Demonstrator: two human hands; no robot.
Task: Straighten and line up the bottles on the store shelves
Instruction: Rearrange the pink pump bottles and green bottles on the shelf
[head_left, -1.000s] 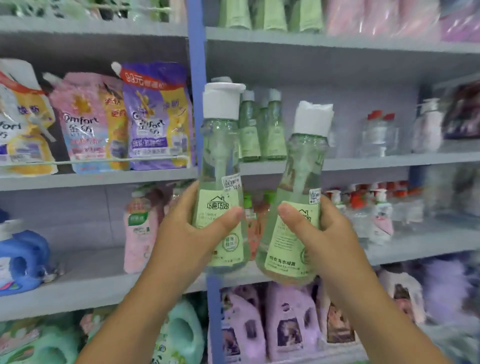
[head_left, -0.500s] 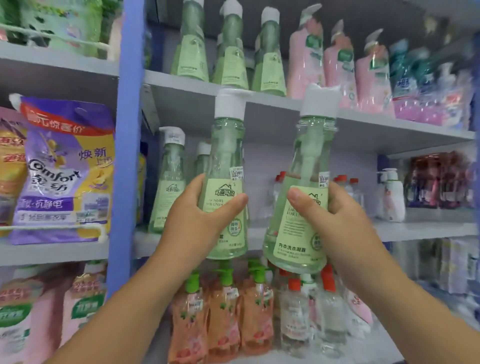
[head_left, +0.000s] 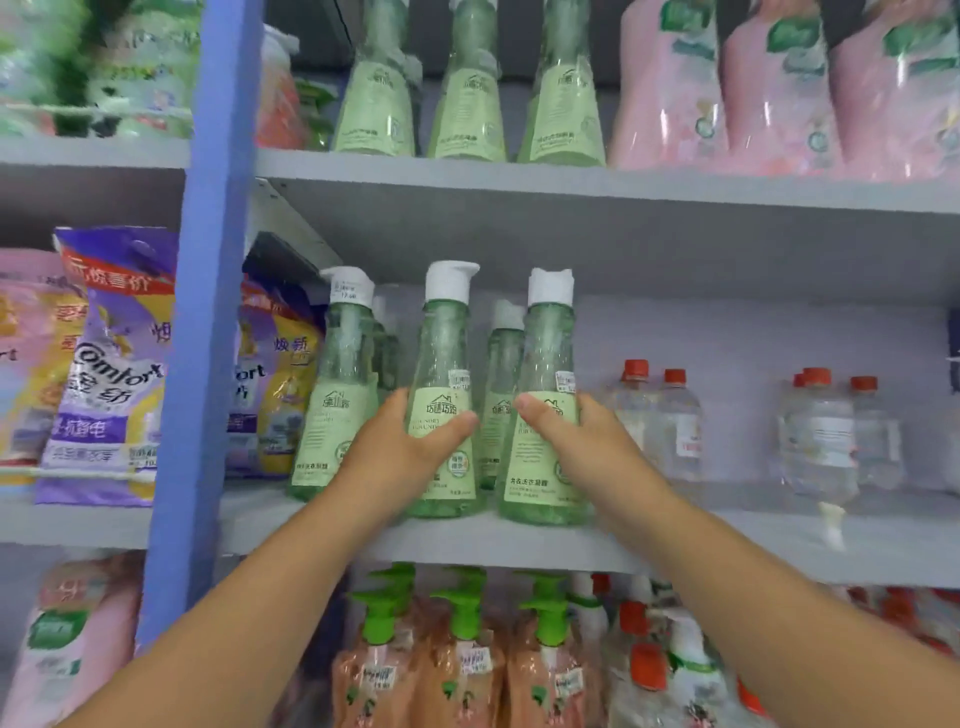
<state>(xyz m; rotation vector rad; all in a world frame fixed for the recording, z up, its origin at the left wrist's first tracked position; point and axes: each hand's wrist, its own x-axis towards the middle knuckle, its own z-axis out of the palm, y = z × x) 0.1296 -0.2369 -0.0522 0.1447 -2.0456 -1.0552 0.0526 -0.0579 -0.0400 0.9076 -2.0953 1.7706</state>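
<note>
Two green pump bottles with white caps stand upright side by side on the middle shelf (head_left: 519, 543). My left hand (head_left: 402, 449) grips the left bottle (head_left: 444, 353) around its label. My right hand (head_left: 582, 441) grips the right bottle (head_left: 548, 353) the same way. A third matching bottle (head_left: 343, 374) stands just to their left, and another (head_left: 503, 364) shows behind, between the two held ones. Their bases rest near the shelf's front edge.
Clear bottles with red caps (head_left: 670, 415) stand to the right on the same shelf. A blue upright post (head_left: 202, 312) divides off softener pouches (head_left: 114, 364) at left. More green and pink bottles (head_left: 769, 93) fill the shelf above; orange pump bottles (head_left: 462, 660) sit below.
Both hands carried the two bottles from mid-air up and forward onto the middle shelf, where they now stand next to the matching bottles.
</note>
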